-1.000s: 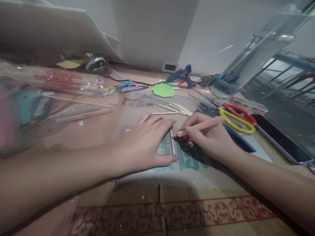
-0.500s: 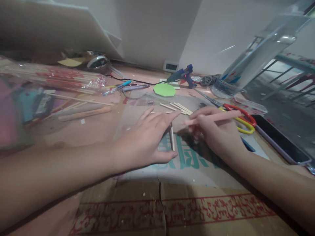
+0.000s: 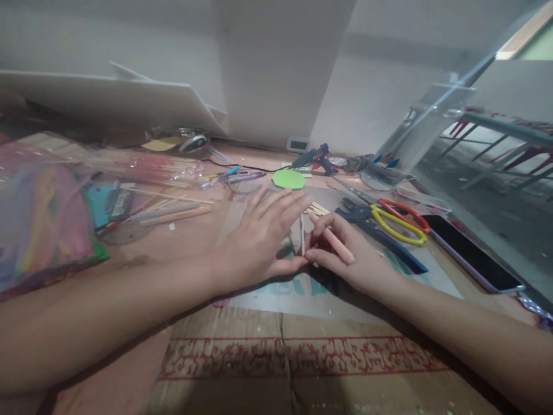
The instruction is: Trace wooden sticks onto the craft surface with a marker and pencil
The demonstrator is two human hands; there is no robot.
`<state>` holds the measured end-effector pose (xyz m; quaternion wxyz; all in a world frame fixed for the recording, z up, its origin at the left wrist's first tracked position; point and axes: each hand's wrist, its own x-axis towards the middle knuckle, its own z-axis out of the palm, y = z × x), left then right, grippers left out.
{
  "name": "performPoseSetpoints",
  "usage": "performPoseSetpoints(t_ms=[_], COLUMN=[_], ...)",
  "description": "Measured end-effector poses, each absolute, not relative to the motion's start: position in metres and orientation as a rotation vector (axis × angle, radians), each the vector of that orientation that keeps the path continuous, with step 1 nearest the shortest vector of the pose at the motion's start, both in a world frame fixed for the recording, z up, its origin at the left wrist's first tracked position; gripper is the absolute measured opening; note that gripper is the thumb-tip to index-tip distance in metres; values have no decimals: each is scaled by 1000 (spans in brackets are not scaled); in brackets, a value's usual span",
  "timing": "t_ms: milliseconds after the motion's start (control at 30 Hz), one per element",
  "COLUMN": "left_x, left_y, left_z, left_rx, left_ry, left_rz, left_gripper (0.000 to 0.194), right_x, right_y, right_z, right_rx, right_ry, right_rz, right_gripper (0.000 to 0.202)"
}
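Observation:
My left hand [image 3: 263,236] lies over the white sheet [image 3: 341,308], fingers stretched out and thumb apart. A short pale wooden stick [image 3: 302,235] stands between its fingertips and thumb, pointing away from me. My right hand [image 3: 341,245] is curled round a thick pink pen-like stick [image 3: 339,246], tucked across the palm. Its thumb and fingertips meet the near end of the wooden stick, close to my left thumb; whether they pinch it is hard to see. Behind my right fingers lie several more cut sticks [image 3: 318,208], partly hidden.
Ahead sit a green paper octagon [image 3: 288,179] and a blue glue gun [image 3: 317,158]. To the right are red-and-yellow-handled scissors [image 3: 400,225], dark blue pliers [image 3: 389,245], a phone [image 3: 473,253] and a clear container [image 3: 389,164]. Bagged skewers [image 3: 159,167] lie left.
My right hand has moved left and down to the wooden stick, and the pink stick has swung back into its palm. The pliers now show. The camera view has tilted up slightly.

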<state>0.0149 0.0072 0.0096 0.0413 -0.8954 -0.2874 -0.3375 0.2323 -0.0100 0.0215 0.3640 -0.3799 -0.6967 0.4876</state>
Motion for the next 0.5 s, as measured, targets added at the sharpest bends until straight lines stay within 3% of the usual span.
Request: performPoseSetpoints(t_ms=[133, 367, 500], left_x=[17, 15, 15], left_y=[8, 16, 17], left_z=[8, 2, 3], left_rx=[-2771, -2899, -2933], left_ry=[-852, -903, -838], left_rz=[-1020, -1036, -1067], left_gripper=[79, 107, 106], right_x=[233, 233, 231], right_y=[-8, -8, -9], right_z=[18, 16, 18], right_rx=[-978, -954, -978], right_ry=[-1695, -1579, -1586], right_rz=[1364, 1492, 1494], right_gripper=[33, 37, 39])
